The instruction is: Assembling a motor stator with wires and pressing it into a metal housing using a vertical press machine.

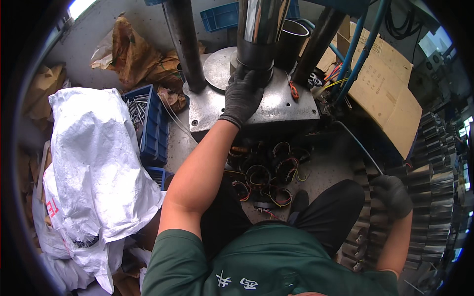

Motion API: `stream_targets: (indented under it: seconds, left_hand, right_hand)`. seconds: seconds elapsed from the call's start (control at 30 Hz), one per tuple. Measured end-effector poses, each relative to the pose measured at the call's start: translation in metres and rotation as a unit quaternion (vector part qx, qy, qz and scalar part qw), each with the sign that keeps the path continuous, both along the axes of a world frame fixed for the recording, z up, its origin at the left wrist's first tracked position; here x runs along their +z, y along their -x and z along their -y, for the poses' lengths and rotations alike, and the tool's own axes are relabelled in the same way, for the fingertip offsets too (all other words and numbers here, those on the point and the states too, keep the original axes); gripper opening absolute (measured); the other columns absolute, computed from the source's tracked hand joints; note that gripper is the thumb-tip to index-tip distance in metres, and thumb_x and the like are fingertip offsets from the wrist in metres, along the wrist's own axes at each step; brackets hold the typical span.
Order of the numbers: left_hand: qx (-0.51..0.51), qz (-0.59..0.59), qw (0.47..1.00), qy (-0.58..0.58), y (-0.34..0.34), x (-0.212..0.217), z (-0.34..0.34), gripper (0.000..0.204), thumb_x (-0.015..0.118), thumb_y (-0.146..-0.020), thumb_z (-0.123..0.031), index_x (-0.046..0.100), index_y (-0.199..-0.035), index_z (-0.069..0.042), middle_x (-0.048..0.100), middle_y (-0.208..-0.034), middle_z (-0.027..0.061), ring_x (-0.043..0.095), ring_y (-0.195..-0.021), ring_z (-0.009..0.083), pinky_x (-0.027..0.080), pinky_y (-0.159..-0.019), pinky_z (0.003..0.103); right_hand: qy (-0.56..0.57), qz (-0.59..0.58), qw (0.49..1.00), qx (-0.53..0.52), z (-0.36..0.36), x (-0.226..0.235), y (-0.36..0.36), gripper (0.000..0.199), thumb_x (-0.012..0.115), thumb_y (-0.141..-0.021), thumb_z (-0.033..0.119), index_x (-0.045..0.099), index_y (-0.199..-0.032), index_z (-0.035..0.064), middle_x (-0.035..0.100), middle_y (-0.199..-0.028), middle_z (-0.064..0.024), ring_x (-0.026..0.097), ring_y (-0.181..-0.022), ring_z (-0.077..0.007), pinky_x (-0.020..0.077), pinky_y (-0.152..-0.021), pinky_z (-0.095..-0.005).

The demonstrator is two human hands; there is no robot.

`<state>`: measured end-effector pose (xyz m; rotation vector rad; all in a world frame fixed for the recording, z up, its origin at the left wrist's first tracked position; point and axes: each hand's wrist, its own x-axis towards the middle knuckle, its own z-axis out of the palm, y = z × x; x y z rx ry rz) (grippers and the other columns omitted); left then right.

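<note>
In front of me is a press with a shiny steel ram (261, 24) lowered over a round metal plate (217, 69). My left hand (243, 96), in a dark glove, reaches up to a metal cylinder (261, 74) under the ram; its fingers close against the cylinder's side, and their tips are partly hidden. Off to the right, my gloved right hand (392, 196) is closed round the end of a thin metal lever (358, 143) that slants away toward the press. An orange-handled screwdriver (293, 90) lies on the press bed (276, 111), right of my left hand.
Several wound motor stators with coloured wires (259, 177) lie on the floor below the press. Stacked metal cylinders (424, 212) line the right side. At left are a white woven sack (98, 148) and a blue bin of metal shafts (160, 133). Flattened cardboard (380, 84) leans at back right.
</note>
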<state>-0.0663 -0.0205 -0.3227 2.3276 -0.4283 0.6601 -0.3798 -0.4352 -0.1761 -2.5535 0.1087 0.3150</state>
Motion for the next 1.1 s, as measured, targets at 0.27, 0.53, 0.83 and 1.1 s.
stream_targets:
  seconds: [0.27,0.53,0.83,1.1]
  left_hand:
    - [-0.005,0.008,1.000,0.008,-0.001,0.000,0.002,0.065,0.077,-0.082,-0.023,0.058,-0.143,-0.011,0.042,-0.160,0.0234,0.050,-0.136,0.0479,0.045,-0.114,0.052]
    - [-0.005,0.008,1.000,0.007,0.001,0.002,0.001,0.064,0.077,-0.082,-0.023,0.059,-0.142,-0.010,0.042,-0.159,0.0241,0.051,-0.134,0.0486,0.045,-0.112,0.053]
    - [-0.002,0.018,1.000,0.014,0.003,0.002,-0.002,0.062,0.078,-0.082,-0.023,0.061,-0.141,-0.011,0.044,-0.158,0.0238,0.052,-0.133,0.0485,0.046,-0.112,0.053]
    - [-0.005,0.024,1.000,0.013,0.001,0.002,0.001,0.063,0.078,-0.081,-0.023,0.061,-0.141,-0.011,0.045,-0.157,0.0233,0.052,-0.133,0.0477,0.045,-0.112,0.052]
  right_hand:
    - [0.012,-0.003,1.000,0.021,0.011,-0.002,-0.001,0.023,0.066,-0.090,0.003,0.073,-0.111,-0.0049,0.071,-0.091,-0.0113,0.068,-0.077,-0.0158,0.0546,-0.071,-0.0312]
    - [-0.073,0.009,0.996,-0.058,0.004,0.003,-0.002,0.027,0.068,-0.089,0.006,0.073,-0.114,-0.0042,0.070,-0.090,-0.0105,0.067,-0.078,-0.0168,0.0551,-0.073,-0.0322]
    - [-0.102,0.006,0.992,-0.073,-0.007,0.008,-0.006,0.026,0.063,-0.089,0.006,0.073,-0.109,-0.0061,0.070,-0.088,-0.0129,0.066,-0.076,-0.0182,0.0540,-0.072,-0.0325]
    - [-0.043,-0.041,0.998,-0.027,0.000,0.009,-0.005,0.026,0.062,-0.088,0.005,0.074,-0.110,-0.0042,0.071,-0.088,-0.0090,0.065,-0.077,-0.0152,0.0540,-0.072,-0.0309]
